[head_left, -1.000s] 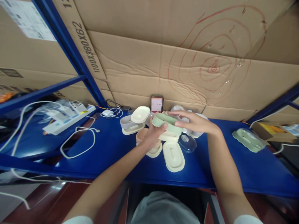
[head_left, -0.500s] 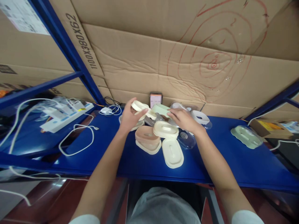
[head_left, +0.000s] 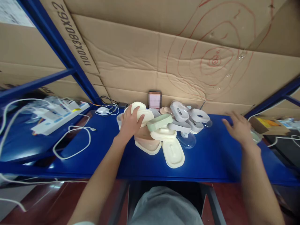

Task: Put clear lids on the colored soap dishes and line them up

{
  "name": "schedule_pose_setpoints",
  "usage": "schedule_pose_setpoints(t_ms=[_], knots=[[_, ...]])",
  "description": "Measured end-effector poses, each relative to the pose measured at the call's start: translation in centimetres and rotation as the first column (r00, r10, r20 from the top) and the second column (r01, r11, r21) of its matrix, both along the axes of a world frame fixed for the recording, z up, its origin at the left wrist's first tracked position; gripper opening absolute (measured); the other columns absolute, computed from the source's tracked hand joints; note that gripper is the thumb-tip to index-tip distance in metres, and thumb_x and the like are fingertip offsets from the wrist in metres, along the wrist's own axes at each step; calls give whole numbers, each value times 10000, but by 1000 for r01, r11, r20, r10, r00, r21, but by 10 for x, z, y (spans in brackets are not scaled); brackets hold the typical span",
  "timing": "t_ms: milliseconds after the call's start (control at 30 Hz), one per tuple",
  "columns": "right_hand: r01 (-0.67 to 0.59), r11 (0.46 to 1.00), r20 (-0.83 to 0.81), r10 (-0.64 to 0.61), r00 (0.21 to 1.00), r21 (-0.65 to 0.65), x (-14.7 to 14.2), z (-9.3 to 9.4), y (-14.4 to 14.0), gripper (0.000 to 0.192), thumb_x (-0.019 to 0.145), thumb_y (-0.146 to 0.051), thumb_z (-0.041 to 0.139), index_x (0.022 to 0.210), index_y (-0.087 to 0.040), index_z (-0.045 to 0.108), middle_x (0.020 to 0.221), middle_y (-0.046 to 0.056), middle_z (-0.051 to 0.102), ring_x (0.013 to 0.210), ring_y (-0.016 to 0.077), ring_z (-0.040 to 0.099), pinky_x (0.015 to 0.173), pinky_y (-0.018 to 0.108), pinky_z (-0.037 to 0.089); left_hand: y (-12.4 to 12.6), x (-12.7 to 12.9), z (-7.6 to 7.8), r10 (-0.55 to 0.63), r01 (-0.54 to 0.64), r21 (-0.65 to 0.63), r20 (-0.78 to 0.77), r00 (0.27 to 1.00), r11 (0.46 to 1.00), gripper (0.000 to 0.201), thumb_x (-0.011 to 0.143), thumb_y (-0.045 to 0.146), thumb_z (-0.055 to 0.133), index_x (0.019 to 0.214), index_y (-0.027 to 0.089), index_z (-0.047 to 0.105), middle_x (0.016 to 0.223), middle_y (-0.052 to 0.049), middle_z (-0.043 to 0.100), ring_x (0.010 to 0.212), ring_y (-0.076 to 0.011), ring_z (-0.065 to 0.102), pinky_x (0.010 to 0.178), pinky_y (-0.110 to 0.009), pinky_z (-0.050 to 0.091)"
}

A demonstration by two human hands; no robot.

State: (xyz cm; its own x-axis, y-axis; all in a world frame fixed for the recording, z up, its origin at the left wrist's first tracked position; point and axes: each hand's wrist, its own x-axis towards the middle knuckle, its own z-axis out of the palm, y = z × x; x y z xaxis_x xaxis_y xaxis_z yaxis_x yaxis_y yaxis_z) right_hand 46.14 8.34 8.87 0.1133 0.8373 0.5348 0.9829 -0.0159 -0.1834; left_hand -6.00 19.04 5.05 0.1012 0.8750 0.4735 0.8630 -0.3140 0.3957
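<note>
Head view, cream oval piece (head_left: pixel 147 117), smooth, rounded rim, touching left hand (head_left: pixel 129 123)

From here I see grey cloth (head_left: pixel 164 207) around the person's middle, faintly bluish, rounded and softly creased; shirt or trousers, I can't tell. A pale, almost white sleeve (head_left: pixel 83 223) shows only its edge on the left arm (head_left: pixel 100 179). Below it everything is bare to the left hand (head_left: pixel 127 125). The right arm (head_left: pixel 259 178) and slightly blurred right hand (head_left: pixel 240 129) are bare too, fingers slender.
</note>
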Motion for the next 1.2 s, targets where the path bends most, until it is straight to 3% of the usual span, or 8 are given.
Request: schedule_pose_setpoints(t_ms=[100, 267, 400, 567, 667, 800, 1000, 1200], knots=[[481, 873, -22, -484, 875, -83, 85, -44, -48, 748, 918, -754, 523, 1505, -296, 583, 1658, 282, 433, 1555, 548, 346, 1095, 871, 258, -18, 23, 8, -94, 93, 122, 0, 996, 988, 481, 1107, 477, 414, 1441, 190, 608, 1628, -219, 474, 1534, -386, 441, 1253, -639, 301], [447, 888, -64, -455, 888, -110, 109, -89, -100, 876, 788, -891, 573, 1509, -394, 593, 1523, 269, 531, 1396, 563, 527, 1024, 763, 403, -41, 51, 14, -374, 364, 230, 1, 927, 903, 333, 1084, 441, 505, 1258, 250, 715, 1403, -125, 675, 1318, -316, 622, 1223, -552, 364], [268, 963, -187, -259, 948, 26, 56, -92, -108, 773, 830, -859, 616, 1421, -365, 683, 1360, 258, 555, 1330, 472, 581, 959, 614, 512, -46, 58, 10, -461, 429, 309, 34, 887, 849, 259, 1048, 401, 592, 1229, 284, 736, 1332, -96, 712, 1230, -309, 662, 1138, -527, 444], [238, 952, -389, -149, 909, 193, -36, -78, -108, 636, 859, -703, 736, 1343, -291, 711, 1252, 155, 597, 1234, 409, 619, 998, 643, 554, -54, 60, 13, -555, 490, 406, 52, 830, 772, 405, 1012, 371, 683, 1407, 288, 652, 1397, -127, 673, 1286, -323, 650, 1121, -525, 496], [121, 958, -438, 5, 899, 260, -101, -56, -101, 614, 885, -623, 754, 1395, -294, 666, 1321, 151, 572, 1257, 381, 611, 977, 607, 584, -62, 62, 17, -702, 633, 324, 169, 692, 703, 748, 897, 495, 837, 1555, 334, 521, 1548, -137, 579, 1433, -370, 565, 1188, -567, 482], [-338, 910, -274, 397, 876, 239, -184, -11, -65, 608, 898, -565, 794, 1435, -332, 631, 1363, 132, 559, 1338, 353, 565, 1157, 581, 494, -67, 63, 21, -736, 772, 200, 513, 442, 603, 1187, 724, 576, 961, 1683, 393, 286, 1736, -138, 356, 1550, -415, 445, 1216, -587, 477], [-653, 743, -385, 651, 654, 146, -237, 46, 36, 510, 992, -640, 641, 1385, -315, 667, 1329, 104, 624, 1297, 296, 595, 1156, 509, 488, -36, 42, 26, -484, 484, 229, 712, 508, 845, 948, 772, 682, 881, 1545, 288, 497, 1539, -130, 582, 1430, -372, 572, 1203, -517, 487], [-520, 853, -387, 496, 777, 49, -242, 41, 86, 523, 982, -649, 642, 1322, -257, 707, 1275, 128, 671, 1218, 311, 658, 1071, 493, 532, 7, 4, 14, -184, 93, 159, 846, 500, 983, 863, 889, 702, 756, 1568, 294, 414, 1478, -122, 612, 1301, -298, 668, 1079, -437, 588]])
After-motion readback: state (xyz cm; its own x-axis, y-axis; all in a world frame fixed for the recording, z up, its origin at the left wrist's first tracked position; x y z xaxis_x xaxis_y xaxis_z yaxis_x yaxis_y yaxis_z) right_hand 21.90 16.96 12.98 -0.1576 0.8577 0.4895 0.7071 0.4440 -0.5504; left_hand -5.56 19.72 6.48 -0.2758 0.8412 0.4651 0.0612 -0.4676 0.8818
